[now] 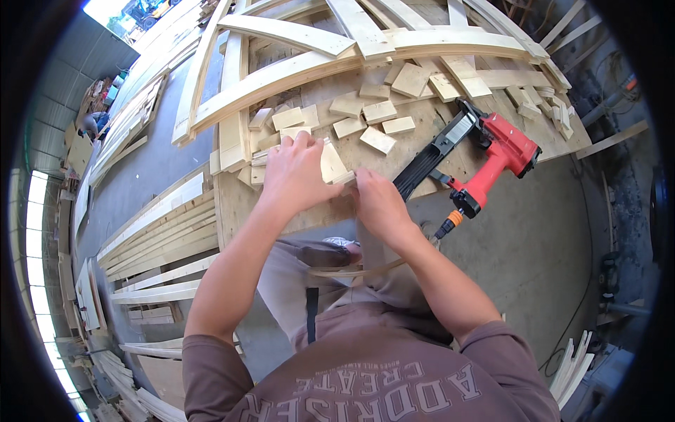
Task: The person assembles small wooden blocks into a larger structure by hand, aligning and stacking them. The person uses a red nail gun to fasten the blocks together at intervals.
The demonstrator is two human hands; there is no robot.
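Observation:
At the near edge of a wooden workbench, my left hand [299, 172] curls over a few small, pale wood blocks, fingers on their far side and thumb on the near side. One block [333, 163] shows its flat face just right of that hand. My right hand [380, 202] closes its fingertips on the near right end of the same group of blocks; the exact grip is partly hidden. Beyond my hands several loose blocks [378, 140] lie scattered. To the right rests a red and black nail gun [500, 150], an orange-collared air fitting [450, 221] at its handle.
A long wooden frame [281, 76] with diagonal slats spans the far side of the bench [517, 148]. More blocks [555, 109] lie at its right end. Stacked boards [165, 235] stand to the left. Far left, another person [91, 125] bends over.

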